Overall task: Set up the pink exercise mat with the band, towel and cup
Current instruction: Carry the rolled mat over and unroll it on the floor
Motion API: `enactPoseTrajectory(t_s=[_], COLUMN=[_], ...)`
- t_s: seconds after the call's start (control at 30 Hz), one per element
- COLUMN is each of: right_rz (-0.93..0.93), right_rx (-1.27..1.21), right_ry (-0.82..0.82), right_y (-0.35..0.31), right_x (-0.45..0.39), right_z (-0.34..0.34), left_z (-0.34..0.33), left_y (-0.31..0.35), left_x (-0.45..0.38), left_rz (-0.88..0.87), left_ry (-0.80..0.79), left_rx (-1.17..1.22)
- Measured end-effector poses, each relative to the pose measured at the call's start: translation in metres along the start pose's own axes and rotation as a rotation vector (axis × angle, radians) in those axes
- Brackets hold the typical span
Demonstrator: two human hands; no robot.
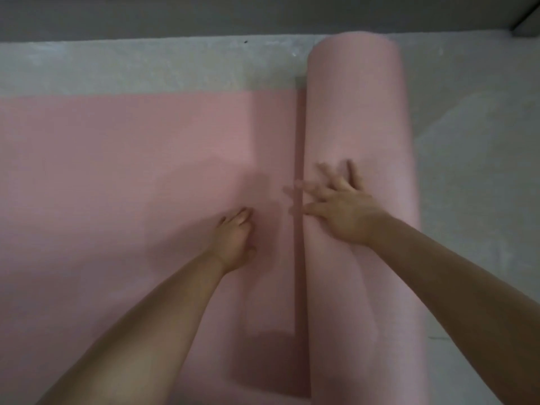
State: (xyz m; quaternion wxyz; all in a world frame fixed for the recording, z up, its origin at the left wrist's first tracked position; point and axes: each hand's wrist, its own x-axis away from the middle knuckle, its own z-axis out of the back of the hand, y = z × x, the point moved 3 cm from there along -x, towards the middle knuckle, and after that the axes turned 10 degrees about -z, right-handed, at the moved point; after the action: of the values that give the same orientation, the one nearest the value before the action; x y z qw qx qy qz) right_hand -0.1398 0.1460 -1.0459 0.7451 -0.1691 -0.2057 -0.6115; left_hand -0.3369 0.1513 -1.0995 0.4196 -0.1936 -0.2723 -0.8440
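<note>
Right hand [344, 211] splayed on mat roll [359, 118] (blurred), left hand [233, 238] flat

Only 1 view, worn on the head. Looked forward and steeply down, close over the pink mat [117, 176] spread on the floor [467, 118]. Sat near enough that both forearms entered from the bottom edge. Showed wide-angle bending toward the edges.

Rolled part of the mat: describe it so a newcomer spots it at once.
Find the pink mat lying flat across the grey floor. At its right end stands the still-rolled part, a thick pink cylinder under the right hand. It alone is raised and rounded.
</note>
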Motion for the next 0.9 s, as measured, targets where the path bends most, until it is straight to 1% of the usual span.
enactPoseTrajectory(t_s=[0.03, 0.07, 0.1, 0.13, 0.17, 0.2, 0.23, 0.33, 0.4, 0.47, 0.63, 0.7, 0.83, 0.9], right_rz=[0.000, 0.008, 0.036, 0.040, 0.021, -0.033, -0.083, -0.266, -0.332, -0.368, -0.511, -0.507, -0.404, -0.386], right_rx=[0.005, -0.024, -0.017, 0.003, 0.026, 0.037, 0.029, 0.003, 0.058, 0.095, 0.069, 0.059, 0.059, 0.079], right_ry=[-0.019, -0.005, 0.050, 0.101, 0.148, 0.177, 0.172, 0.054, 0.026, 0.030, 0.008, 0.006, -0.083, -0.112], right_y=[0.001, 0.001, -0.001, -0.004, -0.004, -0.004, -0.003, 0.000, 0.003, 0.005, 0.027, 0.034, 0.047, 0.055], right_x=[0.001, 0.003, 0.006, 0.009, 0.012, 0.014, 0.016, 0.023, 0.031, 0.041, 0.053, 0.055, 0.061, 0.064], right_z=[0.004, 0.008, 0.012, 0.017, 0.020, 0.024, 0.026, 0.028, 0.029, 0.030, 0.031, 0.031, 0.023, 0.020], left_z=[0.003, 0.007, 0.014, 0.019, 0.021, 0.022, 0.023, 0.029, 0.027, 0.023, 0.015, 0.011, 0.013, 0.015], left_y=[0.001, 0.001, 0.002, 0.002, 0.002, 0.000, -0.001, -0.002, 0.002, 0.006, 0.012, 0.014, 0.018, 0.020], left_x=[-0.003, -0.007, -0.010, -0.012, -0.014, -0.016, -0.020, -0.034, -0.038, -0.041, -0.038, -0.040, -0.045, -0.048], left_rz=[-0.017, -0.032, -0.036, -0.006, 0.050, 0.115, 0.150, 0.168, 0.135, 0.113, 0.089, 0.078, 0.105, 0.118], left_ry=[0.061, 0.122, 0.183, 0.183, 0.143, 0.064, 0.018, -0.103, -0.178, -0.193, -0.140, -0.154, -0.144, -0.143], left_rx=[0.038, 0.034, 0.033, 0.037, 0.069, 0.071, 0.069, -0.025, -0.120, -0.166, -0.186, -0.202, -0.151, -0.116])
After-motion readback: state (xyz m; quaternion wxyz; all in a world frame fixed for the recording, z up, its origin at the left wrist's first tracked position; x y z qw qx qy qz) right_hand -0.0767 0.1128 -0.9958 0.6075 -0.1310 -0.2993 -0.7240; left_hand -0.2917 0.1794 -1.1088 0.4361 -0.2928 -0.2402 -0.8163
